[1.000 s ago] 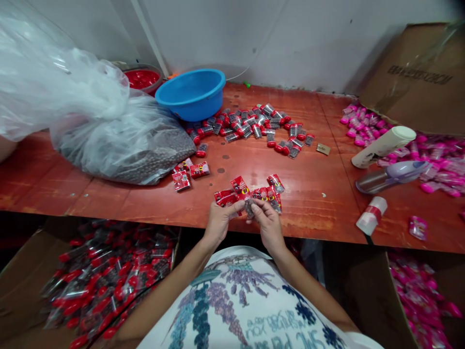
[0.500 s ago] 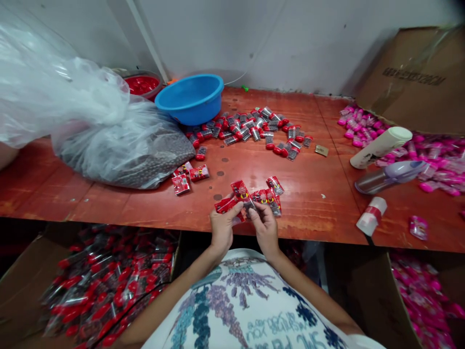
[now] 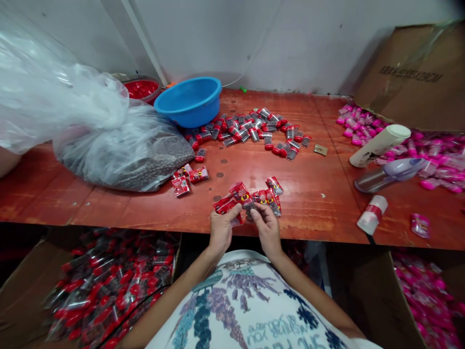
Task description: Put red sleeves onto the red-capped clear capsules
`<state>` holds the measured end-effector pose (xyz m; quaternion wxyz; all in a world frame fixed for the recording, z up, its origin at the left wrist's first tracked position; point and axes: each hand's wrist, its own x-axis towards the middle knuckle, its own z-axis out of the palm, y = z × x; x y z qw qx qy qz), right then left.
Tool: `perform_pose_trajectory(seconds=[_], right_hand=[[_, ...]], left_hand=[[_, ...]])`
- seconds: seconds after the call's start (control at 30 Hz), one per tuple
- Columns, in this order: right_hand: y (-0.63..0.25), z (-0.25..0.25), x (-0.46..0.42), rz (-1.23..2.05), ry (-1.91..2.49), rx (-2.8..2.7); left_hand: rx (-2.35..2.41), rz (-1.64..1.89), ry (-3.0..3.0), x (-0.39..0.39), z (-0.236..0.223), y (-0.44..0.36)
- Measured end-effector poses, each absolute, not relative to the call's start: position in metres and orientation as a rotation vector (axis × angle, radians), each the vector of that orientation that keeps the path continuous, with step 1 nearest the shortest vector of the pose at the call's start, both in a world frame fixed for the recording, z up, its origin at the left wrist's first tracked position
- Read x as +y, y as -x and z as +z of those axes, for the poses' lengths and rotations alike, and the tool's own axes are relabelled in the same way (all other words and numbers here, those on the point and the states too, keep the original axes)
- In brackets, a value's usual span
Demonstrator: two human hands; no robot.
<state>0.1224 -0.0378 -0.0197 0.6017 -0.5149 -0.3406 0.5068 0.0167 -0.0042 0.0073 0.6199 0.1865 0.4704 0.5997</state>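
Observation:
My left hand is closed, its thumb pressed over a fan of flat red printed packets. One red packet with a clear lower part stands out between my hands. The fingers of my right hand pinch that clear end, where something dark shows inside. Just beyond my right hand lie several red packets with dark contents, and one more packet sits behind them. Farther left, a few red packets rest on the red wooden table.
A tied clear bag of dark beads and a blue basin stand left. Red-capped small jars spread behind. At right are a pale cylinder, a clear bottle, a roll and pink items. A box of red packets sits below.
The packet between my hands has tilted slightly, and my right hand has shifted a little to the right. Both hands keep their hold. The view has moved slightly.

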Motion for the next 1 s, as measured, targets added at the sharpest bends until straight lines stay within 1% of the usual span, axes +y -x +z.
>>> perform_pose_trajectory(seconds=[0.23,0.47,0.67,0.87,1.0], right_hand=[[-0.123,-0.02,-0.042,1.143,1.165,-0.904],[-0.122,-0.014,-0.042,1.289,1.132,-0.79],[-0.119,-0.022,-0.041,1.085,1.21,-0.899],[-0.116,-0.023,-0.04,1.1,1.159,-0.883],[-0.12,-0.028,-0.047,0.908,1.257,-1.082]], left_hand=[[1.111,1.252,-0.617,0.004,0.015,-0.003],[1.078,1.143,-0.66,0.004,0.017,0.002],[1.127,1.133,-0.648,-0.004,0.014,-0.003],[1.111,1.182,-0.593,-0.004,0.015,-0.005],[1.144,1.252,-0.566,-0.004,0.018,-0.008]])
